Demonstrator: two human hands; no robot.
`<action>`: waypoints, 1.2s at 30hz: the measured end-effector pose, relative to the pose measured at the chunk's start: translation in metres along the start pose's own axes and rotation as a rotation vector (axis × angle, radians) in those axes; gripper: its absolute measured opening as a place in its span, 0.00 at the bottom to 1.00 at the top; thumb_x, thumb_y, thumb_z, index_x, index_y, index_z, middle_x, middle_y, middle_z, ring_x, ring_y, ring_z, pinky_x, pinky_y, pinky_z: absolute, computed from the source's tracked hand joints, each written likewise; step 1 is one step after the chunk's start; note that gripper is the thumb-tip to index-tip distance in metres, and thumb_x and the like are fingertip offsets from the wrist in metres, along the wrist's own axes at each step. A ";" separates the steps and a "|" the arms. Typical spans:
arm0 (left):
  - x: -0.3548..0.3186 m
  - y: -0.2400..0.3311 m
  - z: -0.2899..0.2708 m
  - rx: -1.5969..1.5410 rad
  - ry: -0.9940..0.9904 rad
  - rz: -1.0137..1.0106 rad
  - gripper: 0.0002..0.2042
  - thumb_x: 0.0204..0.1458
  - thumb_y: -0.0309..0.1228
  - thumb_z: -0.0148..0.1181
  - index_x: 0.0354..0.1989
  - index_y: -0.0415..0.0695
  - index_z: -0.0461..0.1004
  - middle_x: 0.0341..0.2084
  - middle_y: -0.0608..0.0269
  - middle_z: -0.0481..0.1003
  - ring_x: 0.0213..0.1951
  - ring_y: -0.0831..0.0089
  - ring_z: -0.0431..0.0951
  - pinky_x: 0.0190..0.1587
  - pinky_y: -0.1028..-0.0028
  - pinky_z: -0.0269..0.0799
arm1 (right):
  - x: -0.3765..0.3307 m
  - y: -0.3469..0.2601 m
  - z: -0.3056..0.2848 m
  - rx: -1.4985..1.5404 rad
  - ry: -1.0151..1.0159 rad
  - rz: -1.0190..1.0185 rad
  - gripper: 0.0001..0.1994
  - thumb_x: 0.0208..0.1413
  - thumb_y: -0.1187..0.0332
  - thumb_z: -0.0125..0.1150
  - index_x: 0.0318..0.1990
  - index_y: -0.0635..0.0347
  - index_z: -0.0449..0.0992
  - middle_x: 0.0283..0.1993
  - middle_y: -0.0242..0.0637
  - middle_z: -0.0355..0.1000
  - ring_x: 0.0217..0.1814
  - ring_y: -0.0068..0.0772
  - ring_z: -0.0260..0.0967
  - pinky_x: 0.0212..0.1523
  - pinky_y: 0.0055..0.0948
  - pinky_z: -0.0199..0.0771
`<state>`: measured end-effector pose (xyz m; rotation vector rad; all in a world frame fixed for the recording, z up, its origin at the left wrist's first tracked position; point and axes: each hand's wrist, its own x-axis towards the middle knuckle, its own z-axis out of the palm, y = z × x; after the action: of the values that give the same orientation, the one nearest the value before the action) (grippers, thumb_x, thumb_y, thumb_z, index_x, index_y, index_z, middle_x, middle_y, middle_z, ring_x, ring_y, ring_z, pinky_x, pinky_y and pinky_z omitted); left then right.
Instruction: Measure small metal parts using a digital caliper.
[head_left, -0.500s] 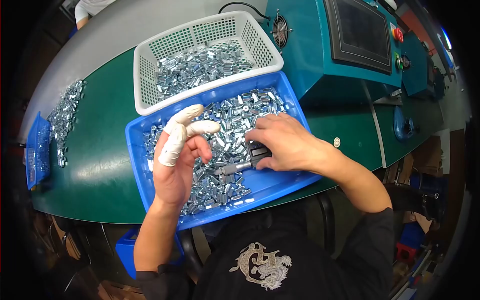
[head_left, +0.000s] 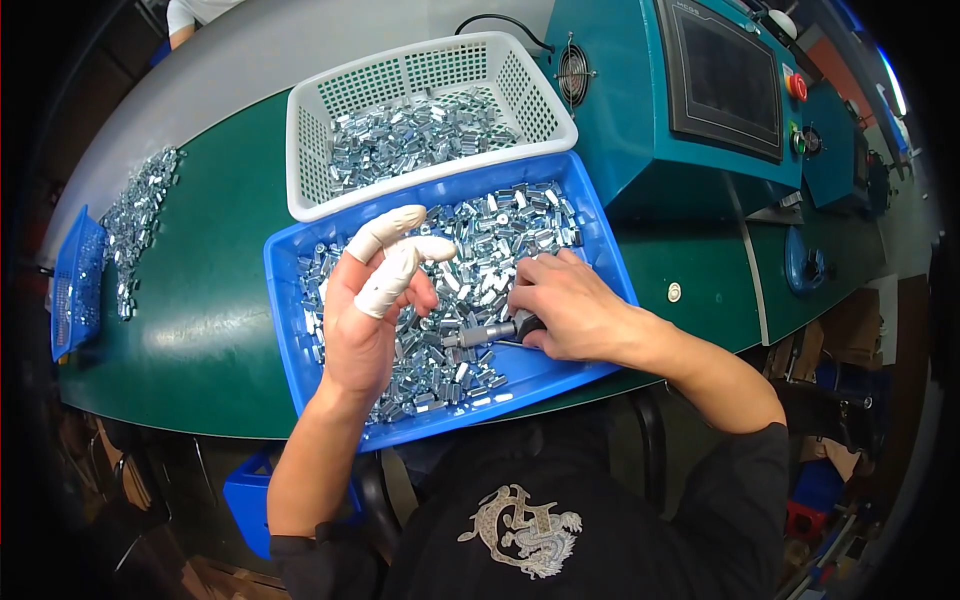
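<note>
My right hand (head_left: 575, 305) is wrapped round a micrometer (head_left: 480, 335) with a dark body and a silver barrel, over the right part of a blue tray (head_left: 545, 380). The barrel points left; most of the body is hidden under my fingers. My left hand (head_left: 365, 320) is raised over the tray's left part, with white finger cots on the thumb and two fingers. Those fingers stand apart, the others curl loosely, and I see nothing held in them. Below both hands lie many small silver metal hex pieces (head_left: 480, 260).
Behind the tray stands a white perforated basket (head_left: 310, 165) of similar pieces. A loose pile (head_left: 140, 220) and a small blue basket (head_left: 75, 290) are at far left. A teal machine (head_left: 620, 130) with a screen stands at back right. A small ring (head_left: 674, 292) lies on the green tabletop.
My right hand has turned the micrometer, so its dark body with the window is now mostly covered. My left hand has shifted slightly right. The whole view has moved a little.
</note>
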<state>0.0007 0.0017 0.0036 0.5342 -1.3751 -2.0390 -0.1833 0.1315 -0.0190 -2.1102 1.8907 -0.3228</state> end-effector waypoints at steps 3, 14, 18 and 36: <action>0.001 0.000 -0.002 -0.003 0.014 0.015 0.18 0.56 0.32 0.52 0.54 0.39 0.66 0.37 0.55 0.76 0.26 0.82 0.70 0.31 0.81 0.66 | -0.002 0.002 0.002 0.048 -0.003 -0.017 0.13 0.32 0.69 0.72 0.29 0.57 0.75 0.29 0.34 0.68 0.40 0.39 0.66 0.39 0.36 0.65; 0.000 -0.007 0.004 0.173 0.030 0.014 0.17 0.53 0.28 0.58 0.52 0.40 0.67 0.36 0.60 0.77 0.27 0.84 0.69 0.31 0.83 0.66 | -0.016 0.001 -0.079 1.210 0.539 0.226 0.07 0.56 0.70 0.57 0.37 0.63 0.68 0.44 0.48 0.72 0.30 0.20 0.68 0.27 0.17 0.70; 0.002 -0.010 0.006 0.574 -0.136 -0.034 0.12 0.53 0.29 0.58 0.44 0.39 0.73 0.33 0.64 0.77 0.32 0.84 0.72 0.34 0.80 0.69 | 0.009 0.016 -0.080 1.539 0.478 0.222 0.12 0.61 0.64 0.51 0.43 0.65 0.67 0.47 0.52 0.72 0.33 0.21 0.70 0.26 0.16 0.69; -0.003 -0.079 0.046 1.344 -0.698 0.273 0.05 0.37 0.26 0.54 0.19 0.36 0.74 0.22 0.48 0.75 0.31 0.51 0.77 0.35 0.59 0.73 | 0.084 -0.032 -0.082 1.682 0.277 0.014 0.30 0.59 0.70 0.51 0.67 0.55 0.46 0.56 0.54 0.64 0.43 0.37 0.75 0.21 0.20 0.75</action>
<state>-0.0467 0.0566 -0.0527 0.0749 -2.9736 -0.8134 -0.1728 0.0464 0.0669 -0.8415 0.8739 -1.5317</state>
